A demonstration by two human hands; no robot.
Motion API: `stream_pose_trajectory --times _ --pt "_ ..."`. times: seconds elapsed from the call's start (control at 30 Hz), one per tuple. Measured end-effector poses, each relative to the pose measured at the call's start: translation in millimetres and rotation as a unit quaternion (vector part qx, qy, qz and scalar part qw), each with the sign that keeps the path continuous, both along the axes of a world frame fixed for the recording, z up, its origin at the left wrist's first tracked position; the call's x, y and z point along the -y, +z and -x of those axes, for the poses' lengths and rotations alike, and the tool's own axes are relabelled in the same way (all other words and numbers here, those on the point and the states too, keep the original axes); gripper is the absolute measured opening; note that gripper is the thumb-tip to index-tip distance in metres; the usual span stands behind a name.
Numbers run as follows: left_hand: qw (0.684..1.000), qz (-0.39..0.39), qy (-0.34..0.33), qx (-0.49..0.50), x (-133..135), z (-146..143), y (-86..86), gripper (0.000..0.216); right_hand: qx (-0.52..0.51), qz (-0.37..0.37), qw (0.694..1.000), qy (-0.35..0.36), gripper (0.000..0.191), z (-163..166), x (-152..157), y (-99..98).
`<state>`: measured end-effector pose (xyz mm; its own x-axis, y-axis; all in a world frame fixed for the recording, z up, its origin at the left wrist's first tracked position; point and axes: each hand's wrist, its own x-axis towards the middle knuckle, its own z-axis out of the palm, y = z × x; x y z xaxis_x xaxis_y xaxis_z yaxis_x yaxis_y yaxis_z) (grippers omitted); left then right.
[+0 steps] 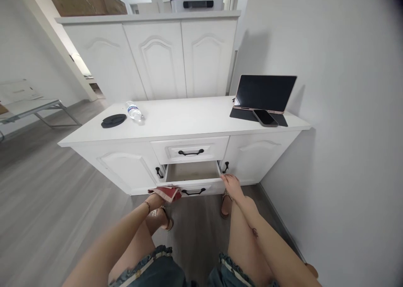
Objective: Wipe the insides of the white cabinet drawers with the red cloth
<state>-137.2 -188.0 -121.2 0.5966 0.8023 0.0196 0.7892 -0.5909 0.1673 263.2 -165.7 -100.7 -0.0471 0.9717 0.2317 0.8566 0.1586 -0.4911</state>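
Observation:
A low white cabinet [189,123] stands in front of me with its lower middle drawer [192,182] pulled out and looking bare inside. My left hand [157,196] is closed on a red cloth [166,192] at the drawer's front left corner. My right hand [231,184] rests on the drawer's front right corner, fingers laid over the edge. The upper drawer [189,150] with a black handle is closed.
On the cabinet top lie a water bottle [134,111], a black round lid [113,120], a tablet on a stand [264,94] and a phone [265,117]. A wall runs along the right. A taller white cupboard [157,56] stands behind. A folding table [31,108] is at left.

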Motion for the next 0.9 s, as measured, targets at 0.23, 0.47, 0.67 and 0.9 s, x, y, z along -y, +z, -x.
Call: stream_pose_trajectory --times 0.23,0.47,0.67,0.9 --pt "0.989 0.000 -0.140 -0.048 -10.2 -21.4 38.8 0.058 -0.003 -0.005 1.000 -0.004 0.055 2.4 0.4 0.9" --pt "0.984 -0.084 -0.135 -0.078 -14.2 -108.3 30.0 0.044 -0.001 -0.009 1.000 -0.002 0.057 3.2 1.3 3.2" --pt "0.978 -0.122 -0.161 -0.050 -17.9 -169.2 25.1 0.032 0.002 -0.014 1.000 -0.003 0.054 3.0 0.9 3.1" --pt "0.975 -0.121 -0.172 -0.070 -20.6 -159.6 28.5 0.034 -0.005 -0.021 1.000 -0.007 0.054 3.4 -0.3 0.9"
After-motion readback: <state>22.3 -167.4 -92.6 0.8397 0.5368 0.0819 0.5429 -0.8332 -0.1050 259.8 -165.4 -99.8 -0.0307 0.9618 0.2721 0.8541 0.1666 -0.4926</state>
